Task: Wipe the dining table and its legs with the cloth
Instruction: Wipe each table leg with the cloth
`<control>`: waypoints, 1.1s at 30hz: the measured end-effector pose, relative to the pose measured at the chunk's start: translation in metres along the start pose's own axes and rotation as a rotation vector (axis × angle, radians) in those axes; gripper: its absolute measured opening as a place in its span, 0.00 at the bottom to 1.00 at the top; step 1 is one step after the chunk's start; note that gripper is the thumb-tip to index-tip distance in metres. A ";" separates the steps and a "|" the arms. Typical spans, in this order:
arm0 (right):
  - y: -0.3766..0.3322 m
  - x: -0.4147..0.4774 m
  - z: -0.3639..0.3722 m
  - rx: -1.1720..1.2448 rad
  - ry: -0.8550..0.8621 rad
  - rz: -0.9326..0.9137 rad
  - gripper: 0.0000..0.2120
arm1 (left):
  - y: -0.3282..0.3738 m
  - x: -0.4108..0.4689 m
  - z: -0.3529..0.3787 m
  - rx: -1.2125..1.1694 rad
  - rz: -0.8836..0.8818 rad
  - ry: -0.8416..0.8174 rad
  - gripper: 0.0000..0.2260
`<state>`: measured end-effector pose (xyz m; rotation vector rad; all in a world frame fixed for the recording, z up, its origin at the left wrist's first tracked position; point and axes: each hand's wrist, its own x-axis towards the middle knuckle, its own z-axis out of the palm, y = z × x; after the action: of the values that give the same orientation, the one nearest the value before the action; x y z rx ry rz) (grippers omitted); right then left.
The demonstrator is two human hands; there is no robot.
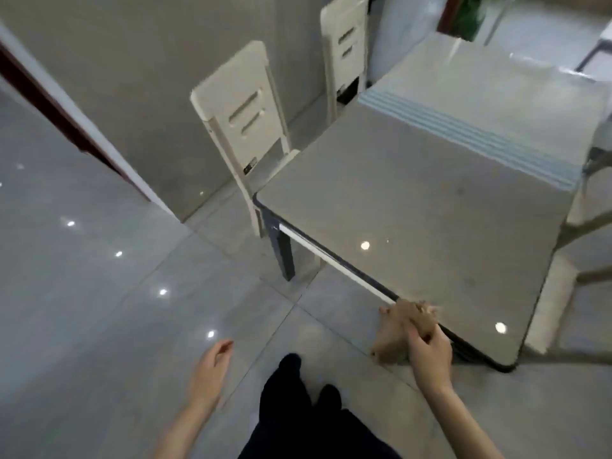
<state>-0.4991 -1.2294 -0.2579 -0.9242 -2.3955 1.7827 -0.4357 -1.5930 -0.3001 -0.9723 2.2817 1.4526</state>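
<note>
Right now the right hand [427, 351] clutches the tan cloth [397, 329] draped over the worktop's [430, 200] near edge by its near corner; left hand [212, 362] hangs relaxed, holding nothing. Cloth looks soft, light, floppy; best bunched mid-fold for grip.

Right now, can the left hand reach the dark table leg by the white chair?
Probably, with a stoop: the left hand is free, only bare floor lies between it and the table leg; the white chair stands behind it.
</note>
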 end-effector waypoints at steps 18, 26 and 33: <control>0.003 0.107 -0.087 -0.442 0.545 0.144 0.20 | 0.276 0.161 0.225 0.765 1.027 -0.722 0.26; 0.073 0.197 -0.045 -0.837 0.514 -0.025 0.18 | 0.311 0.226 0.356 0.891 1.218 -0.449 0.28; 0.094 0.231 -0.061 -0.905 0.303 -0.546 0.06 | 0.305 0.265 0.377 0.964 1.187 -0.321 0.24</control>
<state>-0.6267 -1.0534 -0.3948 -0.4019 -2.8177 0.3245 -0.8815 -1.2837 -0.4058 0.9327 2.7905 0.3978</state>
